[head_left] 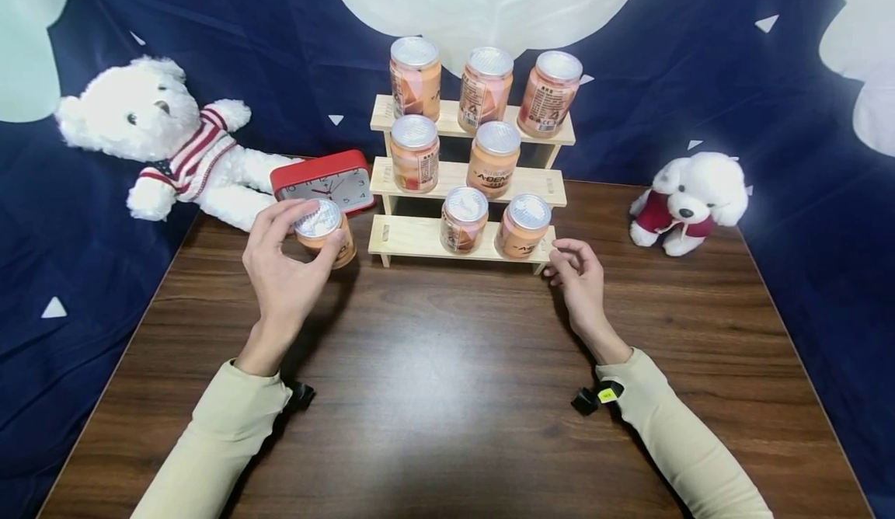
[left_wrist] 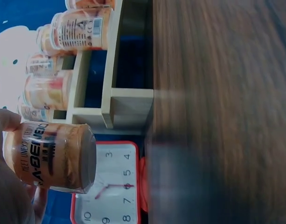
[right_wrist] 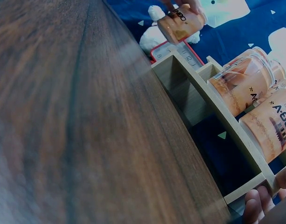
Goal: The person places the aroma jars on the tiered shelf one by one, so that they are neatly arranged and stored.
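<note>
My left hand [head_left: 285, 266] grips a clear jar [head_left: 346, 249] with a silver lid and peach-coloured contents. Fingers and thumb hold it around the lid end. In the left wrist view the jar [left_wrist: 54, 156] is raised off the tabletop, before a red clock [left_wrist: 110, 182]. A three-step wooden rack [head_left: 412, 235] stands to its right, bearing several similar jars. Two of them, a jar [head_left: 464, 228] and a jar [head_left: 521, 235], sit on the lowest step toward the right. At that step's right end, my right hand [head_left: 580, 282] holds the rack's corner between thumb and curled fingers.
A white teddy bear [head_left: 168, 127] in a striped top leans at the back left, beside the red clock [head_left: 325, 181]. A small white plush dog [head_left: 692, 200] sits at the right. The brown wooden table [head_left: 433, 395] meets a dark blue cloth [head_left: 280, 60] behind.
</note>
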`<action>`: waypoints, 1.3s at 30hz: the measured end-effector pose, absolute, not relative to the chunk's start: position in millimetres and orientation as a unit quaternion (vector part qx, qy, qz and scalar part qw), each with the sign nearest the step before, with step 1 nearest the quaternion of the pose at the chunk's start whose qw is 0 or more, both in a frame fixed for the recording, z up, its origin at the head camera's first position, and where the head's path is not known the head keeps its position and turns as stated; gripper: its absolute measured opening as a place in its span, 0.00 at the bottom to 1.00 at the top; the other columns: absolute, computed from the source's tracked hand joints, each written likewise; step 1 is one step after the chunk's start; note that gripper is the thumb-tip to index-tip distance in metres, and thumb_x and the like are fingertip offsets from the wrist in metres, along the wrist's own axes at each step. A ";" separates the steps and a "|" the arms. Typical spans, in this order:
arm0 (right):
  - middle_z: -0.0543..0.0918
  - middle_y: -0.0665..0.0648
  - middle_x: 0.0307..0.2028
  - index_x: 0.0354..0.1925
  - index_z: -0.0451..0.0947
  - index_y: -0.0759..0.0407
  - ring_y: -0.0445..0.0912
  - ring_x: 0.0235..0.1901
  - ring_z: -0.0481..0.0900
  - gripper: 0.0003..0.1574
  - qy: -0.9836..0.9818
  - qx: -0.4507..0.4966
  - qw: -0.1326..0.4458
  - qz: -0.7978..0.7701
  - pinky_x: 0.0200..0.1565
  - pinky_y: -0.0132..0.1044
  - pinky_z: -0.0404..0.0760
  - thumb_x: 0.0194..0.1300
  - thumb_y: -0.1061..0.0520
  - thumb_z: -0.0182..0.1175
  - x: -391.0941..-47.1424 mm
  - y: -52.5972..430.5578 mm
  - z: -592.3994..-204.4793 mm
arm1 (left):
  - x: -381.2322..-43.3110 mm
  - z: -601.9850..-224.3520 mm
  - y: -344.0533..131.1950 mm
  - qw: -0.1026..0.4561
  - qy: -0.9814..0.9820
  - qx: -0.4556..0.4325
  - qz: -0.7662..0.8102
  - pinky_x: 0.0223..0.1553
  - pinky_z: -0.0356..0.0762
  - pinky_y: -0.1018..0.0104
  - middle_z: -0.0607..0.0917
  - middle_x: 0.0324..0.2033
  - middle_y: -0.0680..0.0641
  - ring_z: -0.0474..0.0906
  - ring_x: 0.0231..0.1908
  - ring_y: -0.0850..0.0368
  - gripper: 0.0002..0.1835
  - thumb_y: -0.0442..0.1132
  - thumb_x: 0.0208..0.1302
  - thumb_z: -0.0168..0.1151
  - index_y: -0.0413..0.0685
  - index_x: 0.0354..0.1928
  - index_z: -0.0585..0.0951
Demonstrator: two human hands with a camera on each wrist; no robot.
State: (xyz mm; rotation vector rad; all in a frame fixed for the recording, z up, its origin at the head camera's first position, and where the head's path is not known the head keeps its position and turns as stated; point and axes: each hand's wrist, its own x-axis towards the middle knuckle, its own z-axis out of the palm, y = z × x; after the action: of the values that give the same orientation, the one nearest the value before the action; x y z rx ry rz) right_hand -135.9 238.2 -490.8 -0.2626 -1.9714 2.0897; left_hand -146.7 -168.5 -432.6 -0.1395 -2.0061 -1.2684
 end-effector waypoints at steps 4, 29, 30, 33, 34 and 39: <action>0.89 0.45 0.32 0.54 0.80 0.66 0.40 0.28 0.84 0.07 -0.679 -0.088 0.130 0.718 0.30 0.27 0.82 0.80 0.68 0.61 -135.8 238.5 -491.2 | -147.1 -433.2 -161.3 0.370 -0.779 -0.065 -0.501 0.58 0.73 0.75 0.89 0.55 0.36 0.83 0.58 0.43 0.26 0.35 0.51 0.88 0.39 0.54 0.92; 0.89 0.45 0.32 0.53 0.80 0.65 0.40 0.28 0.84 0.07 -0.679 -0.089 0.130 0.717 0.30 0.27 0.82 0.81 0.68 0.61 -135.2 239.7 -490.5 | -153.0 -433.3 -107.1 0.322 -0.782 -0.128 -0.518 0.63 0.77 0.61 0.88 0.56 0.40 0.83 0.60 0.45 0.24 0.42 0.58 0.85 0.43 0.56 0.91; 0.89 0.45 0.32 0.53 0.80 0.65 0.40 0.28 0.84 0.07 -0.678 -0.089 0.131 0.717 0.29 0.27 0.82 0.81 0.68 0.61 -135.3 239.6 -490.5 | -153.4 -433.6 -105.4 0.320 -0.783 -0.128 -0.517 0.63 0.78 0.59 0.88 0.56 0.40 0.83 0.60 0.45 0.25 0.43 0.58 0.85 0.42 0.56 0.91; 0.89 0.45 0.32 0.53 0.80 0.65 0.40 0.28 0.84 0.07 -0.678 -0.087 0.133 0.717 0.29 0.27 0.82 0.80 0.68 0.61 -135.7 239.1 -490.5 | -155.2 -434.3 -100.4 0.315 -0.788 -0.124 -0.514 0.62 0.80 0.53 0.89 0.57 0.41 0.83 0.58 0.46 0.29 0.44 0.58 0.85 0.41 0.60 0.88; 0.89 0.45 0.32 0.53 0.80 0.66 0.40 0.28 0.84 0.07 -0.678 -0.087 0.134 0.717 0.29 0.27 0.82 0.80 0.68 0.61 -135.8 238.9 -490.6 | -155.9 -434.7 -98.9 0.314 -0.788 -0.122 -0.514 0.62 0.80 0.51 0.89 0.57 0.41 0.83 0.58 0.46 0.31 0.45 0.58 0.85 0.40 0.61 0.87; 0.89 0.45 0.31 0.53 0.80 0.67 0.41 0.27 0.83 0.07 -0.679 -0.084 0.138 0.717 0.29 0.27 0.82 0.79 0.69 0.61 -136.1 237.9 -491.7 | -157.7 -435.5 -92.5 0.306 -0.785 -0.113 -0.527 0.61 0.80 0.52 0.88 0.57 0.40 0.83 0.57 0.45 0.38 0.43 0.57 0.86 0.38 0.67 0.80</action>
State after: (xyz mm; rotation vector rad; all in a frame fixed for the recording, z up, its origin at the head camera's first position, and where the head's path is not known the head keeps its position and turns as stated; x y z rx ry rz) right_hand -136.1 237.9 -491.7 -0.2419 -1.9632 2.0732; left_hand -157.7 -92.5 -435.5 -0.2994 -2.0765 -1.3955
